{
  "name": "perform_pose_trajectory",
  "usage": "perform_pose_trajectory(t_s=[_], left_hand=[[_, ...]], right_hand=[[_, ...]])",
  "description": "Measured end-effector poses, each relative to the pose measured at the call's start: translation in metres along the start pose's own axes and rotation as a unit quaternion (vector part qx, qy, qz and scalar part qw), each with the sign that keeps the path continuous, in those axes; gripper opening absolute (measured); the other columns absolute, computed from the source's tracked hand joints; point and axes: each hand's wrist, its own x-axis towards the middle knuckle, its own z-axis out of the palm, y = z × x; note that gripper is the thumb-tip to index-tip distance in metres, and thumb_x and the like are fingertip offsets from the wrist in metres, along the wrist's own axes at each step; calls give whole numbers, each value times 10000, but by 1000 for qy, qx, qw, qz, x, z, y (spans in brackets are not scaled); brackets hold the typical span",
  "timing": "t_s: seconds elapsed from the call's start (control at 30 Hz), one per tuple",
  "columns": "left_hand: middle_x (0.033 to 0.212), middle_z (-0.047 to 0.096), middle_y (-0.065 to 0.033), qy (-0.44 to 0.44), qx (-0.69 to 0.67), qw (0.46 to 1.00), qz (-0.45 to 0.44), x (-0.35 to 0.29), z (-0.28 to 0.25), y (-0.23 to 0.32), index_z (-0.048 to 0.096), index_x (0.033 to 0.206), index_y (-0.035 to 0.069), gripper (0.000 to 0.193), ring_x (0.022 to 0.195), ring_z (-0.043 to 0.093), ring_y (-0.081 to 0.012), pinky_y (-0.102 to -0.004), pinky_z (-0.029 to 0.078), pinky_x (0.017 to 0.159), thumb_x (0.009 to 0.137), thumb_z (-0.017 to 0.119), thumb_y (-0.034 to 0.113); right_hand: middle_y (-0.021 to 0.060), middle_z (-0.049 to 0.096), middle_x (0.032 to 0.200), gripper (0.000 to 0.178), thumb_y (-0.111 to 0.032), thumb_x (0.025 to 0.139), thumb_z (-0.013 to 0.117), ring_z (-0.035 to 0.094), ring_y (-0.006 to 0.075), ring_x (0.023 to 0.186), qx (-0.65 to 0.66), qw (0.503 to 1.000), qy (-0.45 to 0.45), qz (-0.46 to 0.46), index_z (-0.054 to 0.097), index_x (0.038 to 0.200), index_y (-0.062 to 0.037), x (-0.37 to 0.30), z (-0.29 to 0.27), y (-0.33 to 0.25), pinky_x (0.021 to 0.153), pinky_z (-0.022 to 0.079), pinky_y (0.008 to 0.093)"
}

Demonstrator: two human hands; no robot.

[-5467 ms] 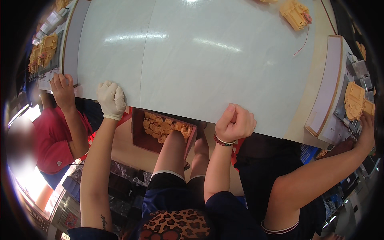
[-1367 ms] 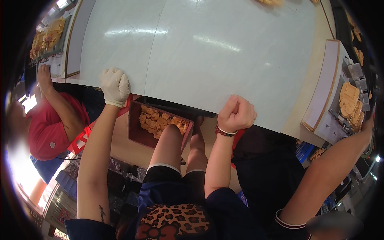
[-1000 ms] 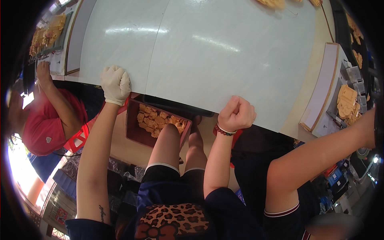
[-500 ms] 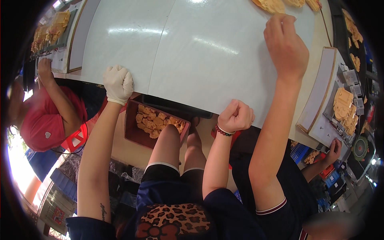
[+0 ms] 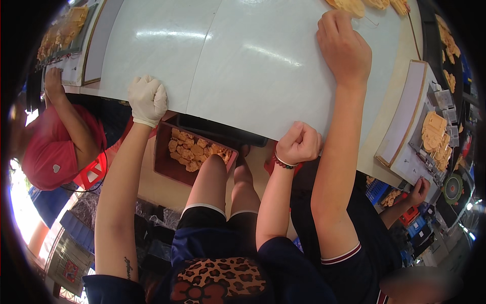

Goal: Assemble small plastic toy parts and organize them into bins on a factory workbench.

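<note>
My left hand [image 5: 147,101], in a white glove, is curled into a fist on the near edge of the white tabletop [image 5: 233,71]. I see nothing in its fingers. My bare right hand [image 5: 298,144], with a beaded bracelet [image 5: 283,162] at the wrist, is also closed in a fist at the table edge, with no object showing. Beside it, a co-worker's arm reaches over the table from the right. That co-worker's hand [image 5: 345,48] has bent fingers near yellow-orange moulded pieces [image 5: 349,6] at the far right; whether it holds anything is hidden.
Under the table edge, between my arms, a dark red bin [image 5: 167,161] holds several yellow-orange pieces [image 5: 192,152]. A person in a red cap [image 5: 50,159] works at the left. Another hand [image 5: 419,190] is by a fixture with moulded pieces [image 5: 435,134] at the right.
The co-worker's hand beside me has shifted left and slightly farther over the table. My two fists stay closed at the table edge, nearly in place.
</note>
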Motion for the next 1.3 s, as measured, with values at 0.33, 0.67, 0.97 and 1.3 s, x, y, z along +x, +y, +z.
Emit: perform_pose_trajectory(t_s=[0.33, 0.67, 0.97, 1.3], left_hand=[[578, 434, -73, -2, -4, 1000, 4, -2, 0, -2, 442, 569, 93, 229, 536, 411, -275, -376, 334, 528, 763, 529, 177], [584, 446, -72, -1, -10, 1000, 1, -2, 0, -1, 450, 565, 93, 215, 542, 427, -276, -376, 346, 537, 754, 536, 149], [630, 505, -77, 21, 18, 1000, -12, -10, 5, -7, 492, 573, 94, 145, 582, 490, -290, -409, 387, 550, 702, 558, 109], [625, 497, -59, 61, 60, 996, -16, -17, 7, -7, 502, 563, 124, 126, 601, 506, -277, -397, 411, 564, 663, 572, 153]], right_hand=[[-6, 447, 476, 221, -146, 818, 618, 391, 187, 446, 276, 870, 145, 383, 569, 610, -88, -132, -66, -114, 464, 273, 328], [6, 442, 477, 220, -136, 818, 619, 403, 199, 448, 273, 875, 131, 377, 574, 610, -78, -142, -60, -114, 460, 290, 336], [39, 502, 530, 237, -188, 858, 605, 474, 244, 489, 269, 878, 124, 377, 603, 647, -81, -139, -66, -118, 475, 327, 374], [62, 547, 590, 211, -157, 884, 610, 501, 242, 521, 281, 866, 140, 389, 636, 703, -51, -149, -63, -119, 471, 356, 368]])
